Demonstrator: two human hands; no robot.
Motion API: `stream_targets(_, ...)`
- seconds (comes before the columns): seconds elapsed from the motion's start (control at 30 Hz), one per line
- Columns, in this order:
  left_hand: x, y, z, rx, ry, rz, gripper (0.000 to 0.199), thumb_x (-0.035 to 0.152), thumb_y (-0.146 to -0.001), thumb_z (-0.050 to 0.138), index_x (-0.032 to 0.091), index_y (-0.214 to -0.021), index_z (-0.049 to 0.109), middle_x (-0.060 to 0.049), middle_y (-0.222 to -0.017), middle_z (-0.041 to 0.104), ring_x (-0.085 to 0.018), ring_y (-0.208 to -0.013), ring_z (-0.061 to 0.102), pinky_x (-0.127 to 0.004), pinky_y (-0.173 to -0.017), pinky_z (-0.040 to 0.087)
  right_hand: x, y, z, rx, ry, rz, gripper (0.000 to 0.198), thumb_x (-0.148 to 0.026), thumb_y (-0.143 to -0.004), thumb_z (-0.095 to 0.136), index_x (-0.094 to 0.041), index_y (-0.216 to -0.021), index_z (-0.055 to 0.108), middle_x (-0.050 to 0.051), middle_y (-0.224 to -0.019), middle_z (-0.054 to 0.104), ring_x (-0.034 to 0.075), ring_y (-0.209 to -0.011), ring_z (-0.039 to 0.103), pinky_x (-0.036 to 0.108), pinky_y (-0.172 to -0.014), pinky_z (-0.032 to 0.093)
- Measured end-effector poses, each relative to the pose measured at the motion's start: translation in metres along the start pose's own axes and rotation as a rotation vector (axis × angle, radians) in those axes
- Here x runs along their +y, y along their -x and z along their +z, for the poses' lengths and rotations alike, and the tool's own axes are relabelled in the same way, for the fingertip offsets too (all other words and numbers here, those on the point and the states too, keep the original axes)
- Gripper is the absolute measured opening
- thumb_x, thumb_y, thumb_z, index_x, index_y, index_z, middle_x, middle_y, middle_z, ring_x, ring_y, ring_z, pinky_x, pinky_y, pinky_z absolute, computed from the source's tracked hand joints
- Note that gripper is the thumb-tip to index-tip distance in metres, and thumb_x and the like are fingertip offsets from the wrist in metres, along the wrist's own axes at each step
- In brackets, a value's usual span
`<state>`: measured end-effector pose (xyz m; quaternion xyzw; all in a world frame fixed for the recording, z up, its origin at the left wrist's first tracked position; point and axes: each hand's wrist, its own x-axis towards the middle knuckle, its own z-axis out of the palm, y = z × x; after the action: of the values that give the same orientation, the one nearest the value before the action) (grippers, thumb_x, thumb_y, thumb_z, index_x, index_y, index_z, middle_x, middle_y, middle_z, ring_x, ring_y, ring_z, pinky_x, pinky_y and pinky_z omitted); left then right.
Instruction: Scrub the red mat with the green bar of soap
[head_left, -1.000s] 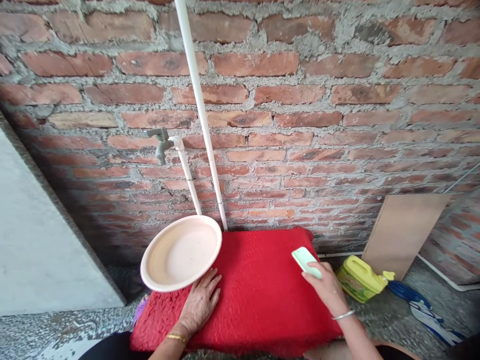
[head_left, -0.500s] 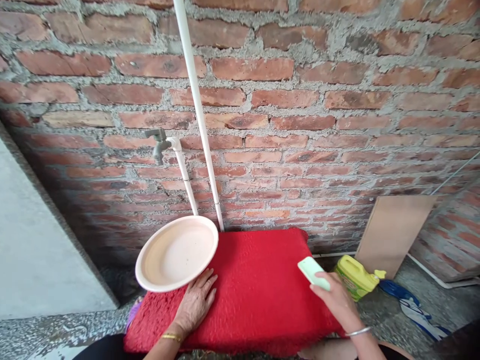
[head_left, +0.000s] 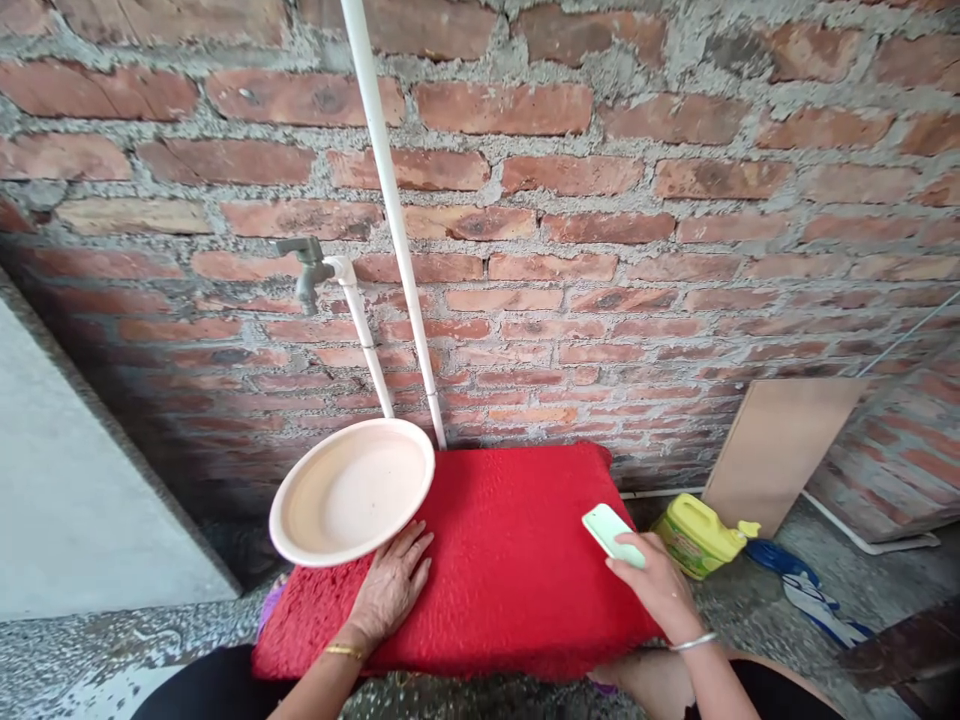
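A red, fleecy cloth is spread over a low surface in front of me. My left hand lies flat on its left part, fingers stretched out, their tips close by the rim of a pale pinkish basin. In my right hand is a pale green scrub brush, a flat block with rounded corners and a small hole near one end. It is over the right side of the cloth; its underside is hidden, and I cannot tell whether it touches the fabric.
Behind the cloth stands a brick wall with a grey tap and a tall white pipe. To the right are a yellow-green jug, blue-and-white slippers and a leaning board. A pale slab stands at left.
The view has tipped slightly downward. My right hand with the scrub brush has shifted a little left over the cloth. My left hand stays flat in about the same place.
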<state>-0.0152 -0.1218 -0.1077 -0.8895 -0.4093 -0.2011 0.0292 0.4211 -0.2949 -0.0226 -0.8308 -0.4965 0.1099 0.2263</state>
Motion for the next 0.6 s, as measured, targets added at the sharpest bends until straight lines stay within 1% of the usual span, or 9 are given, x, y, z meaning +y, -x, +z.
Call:
stream_targets(0.07,0.000,0.000,-0.001,0.004,0.018,-0.001,0.038,0.030,-0.094,0.047,0.025,-0.126,0.067,-0.006,-0.136,0.063,-0.025,-0.130,0.055,-0.045,-0.112,0.043,0.000,0.001,-0.012,-0.032,0.092,0.016,0.033,-0.042,-0.075,0.059,-0.028,-0.101,0.072,0.003,-0.100,0.065,0.020,-0.089,0.066,0.031,-0.084,0.049)
stream_targets(0.1,0.001,-0.001,-0.001,0.006,0.028,-0.001,0.038,0.030,-0.094,0.047,0.025,-0.126,0.067,-0.006,-0.136,0.063,-0.024,-0.130,0.055,-0.045,-0.112,0.043,0.006,0.003,-0.022,-0.027,0.150,0.063,0.034,-0.042,-0.075,0.059,-0.027,-0.102,0.073,0.004,-0.100,0.065,0.022,-0.088,0.066,0.033,-0.084,0.049)
stream_targets(0.17,0.000,-0.001,-0.001,0.010,0.044,0.001,0.038,0.030,-0.094,0.047,0.024,-0.126,0.067,-0.007,-0.136,0.063,-0.025,-0.130,0.054,-0.046,-0.112,0.043,0.023,0.008,-0.044,0.030,0.240,0.178,0.039,-0.044,-0.077,0.056,-0.024,-0.107,0.072,0.008,-0.103,0.065,0.026,-0.088,0.066,0.039,-0.083,0.049)
stream_targets(0.23,0.000,0.000,0.000,0.008,0.047,0.010,0.038,0.031,-0.094,0.047,0.024,-0.126,0.067,-0.008,-0.137,0.063,-0.025,-0.131,0.054,-0.046,-0.112,0.043,0.037,0.016,-0.059,0.099,0.228,0.213,0.044,-0.048,-0.078,0.053,-0.024,-0.110,0.071,0.010,-0.108,0.064,0.029,-0.093,0.066,0.041,-0.084,0.050)
stream_targets(0.3,-0.001,0.000,0.001,0.009,0.039,0.015,0.038,0.031,-0.094,0.048,0.023,-0.126,0.067,-0.008,-0.137,0.063,-0.026,-0.130,0.054,-0.047,-0.111,0.043,0.040,0.026,-0.060,0.074,0.127,0.120,0.041,-0.049,-0.075,0.056,-0.025,-0.105,0.071,0.008,-0.111,0.064,0.027,-0.099,0.065,0.037,-0.085,0.051)
stream_targets(0.37,-0.001,0.000,0.002,0.010,0.028,0.014,0.038,0.032,-0.094,0.048,0.023,-0.126,0.067,-0.008,-0.137,0.063,-0.026,-0.130,0.055,-0.047,-0.111,0.044,0.037,0.034,-0.052,-0.061,0.023,-0.040,0.035,-0.044,-0.070,0.060,-0.027,-0.098,0.072,0.004,-0.108,0.065,0.023,-0.099,0.065,0.031,-0.085,0.051)
stream_targets(0.43,-0.001,0.000,0.002,0.011,0.019,0.009,0.038,0.032,-0.094,0.047,0.024,-0.126,0.067,-0.008,-0.137,0.063,-0.026,-0.130,0.055,-0.046,-0.111,0.044,0.035,0.039,-0.048,-0.203,0.024,-0.144,0.032,-0.037,-0.066,0.063,-0.028,-0.096,0.072,0.001,-0.104,0.066,0.021,-0.094,0.066,0.028,-0.082,0.050)
stream_targets(0.5,-0.001,0.000,0.003,0.010,0.016,0.008,0.038,0.032,-0.094,0.047,0.024,-0.125,0.067,-0.008,-0.137,0.063,-0.025,-0.130,0.055,-0.046,-0.111,0.044,0.040,0.042,-0.055,-0.252,0.127,-0.138,0.034,-0.030,-0.065,0.060,-0.029,-0.097,0.072,0.001,-0.102,0.066,0.020,-0.088,0.067,0.029,-0.079,0.050)
stream_targets(0.6,0.000,0.000,0.003,0.015,0.031,0.004,0.038,0.031,-0.094,0.047,0.023,-0.125,0.067,-0.008,-0.136,0.064,-0.025,-0.130,0.055,-0.046,-0.111,0.043,0.053,0.042,-0.079,-0.172,0.326,-0.047,0.035,-0.024,-0.065,0.055,-0.028,-0.095,0.074,0.004,-0.094,0.067,0.022,-0.081,0.067,0.033,-0.075,0.049)
